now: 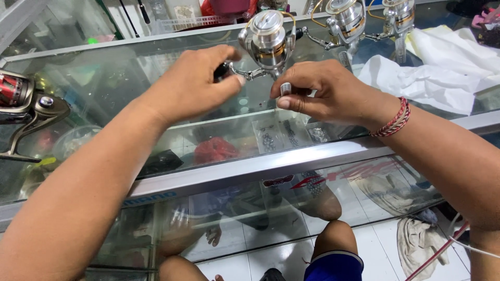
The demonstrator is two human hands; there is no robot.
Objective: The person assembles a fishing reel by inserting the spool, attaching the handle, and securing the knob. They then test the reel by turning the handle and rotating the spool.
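A silver and gold fishing reel (268, 41) is held above a glass display counter (245, 171). My left hand (195, 83) is closed around the black knob of the reel's crank handle. My right hand (323, 93) pinches the reel's foot from below, with a red braided bracelet (396, 118) on its wrist. The reel's spool faces up toward me.
Two more silver reels (346, 21) (398, 18) stand at the back right, next to crumpled white paper (437, 67). A dark reel with red trim (26, 104) lies at the left edge. Small tackle packets (291, 132) lie inside the case. My knees and the tiled floor show below.
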